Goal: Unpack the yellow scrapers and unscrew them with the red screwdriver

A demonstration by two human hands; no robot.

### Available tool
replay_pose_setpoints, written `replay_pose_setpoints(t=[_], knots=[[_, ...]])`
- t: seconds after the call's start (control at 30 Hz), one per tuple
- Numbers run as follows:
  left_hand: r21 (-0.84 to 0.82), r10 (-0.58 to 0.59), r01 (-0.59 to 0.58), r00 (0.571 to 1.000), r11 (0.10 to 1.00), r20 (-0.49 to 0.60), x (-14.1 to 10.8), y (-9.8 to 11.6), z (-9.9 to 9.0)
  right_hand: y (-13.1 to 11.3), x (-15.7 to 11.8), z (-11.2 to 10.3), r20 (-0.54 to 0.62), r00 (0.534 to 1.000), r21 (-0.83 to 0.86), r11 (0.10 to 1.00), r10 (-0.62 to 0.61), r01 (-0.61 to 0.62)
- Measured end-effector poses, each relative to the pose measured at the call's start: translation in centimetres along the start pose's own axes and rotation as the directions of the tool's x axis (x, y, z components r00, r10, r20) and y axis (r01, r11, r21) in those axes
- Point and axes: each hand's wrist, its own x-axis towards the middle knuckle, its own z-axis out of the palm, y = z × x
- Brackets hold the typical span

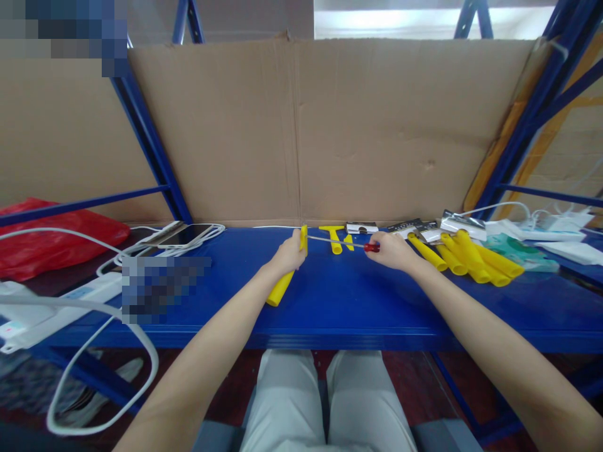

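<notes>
Yellow plastic meets red on my remote feed: my L hand [287, 256] has its fingers wrapped snugly round a yellow T-shaped tool [280, 290], crossbar up, tube slanting down twd the front edge of the blue table [348, 304]. L forearm runs up & inward from bottom L. Opposite, my R hand [394, 251] has its fingers curled tight round a red-handled screwdriver [372, 248]; its thin shaft pts L, approx. level, to the tool's crossbar. Can't tell from my end if the tip is seated there. R forearm angles in from bottom R, back of the hand up. Betw. the hands, farther back, lie a second yellow T-shaped tool [336, 245] & a small yellow piece [349, 242]; yellow tubes [473, 258] are piled R of R hand, nr. blk-and-white packets [464, 223].
</notes>
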Motion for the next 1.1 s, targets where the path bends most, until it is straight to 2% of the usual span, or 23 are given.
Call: replay_pose_setpoints(t=[0.23,0.4,0.63,0.73,0.97,1.1], knots=[[-0.003,0.008,-0.008,1.0,1.0,-0.001,0.01,-0.07,0.02,-0.02,0.09,0.71,0.098,0.995,0.032,0.999,0.012,-0.015],[-0.003,0.003,-0.003,1.0,1.0,0.0,-0.06,-0.01,-0.04,0.04,-0.08,0.19,0.087,0.995,0.068,0.997,-0.05,0.044],[0.004,0.004,-0.004,1.0,1.0,0.002,-0.08,0.05,-0.03,-0.05,-0.05,0.21,0.071,0.997,0.046,0.999,-0.001,-0.002],[0.0,-0.006,0.006,1.0,1.0,0.0,-0.08,0.04,-0.07,-0.13,-0.02,0.47,0.102,0.995,0.082,0.997,-0.016,0.008],[-0.008,-0.005,0.005,1.0,1.0,-0.004,-0.12,0.02,-0.13,-0.19,-0.12,-0.04,0.086,0.995,0.087,0.995,-0.059,0.051],[-0.032,-0.02,0.019,0.999,0.999,-0.049,0.27,-0.28,-0.07,-0.39,-0.14,-0.22,0.079,0.995,0.081,0.995,-0.059,0.052]])
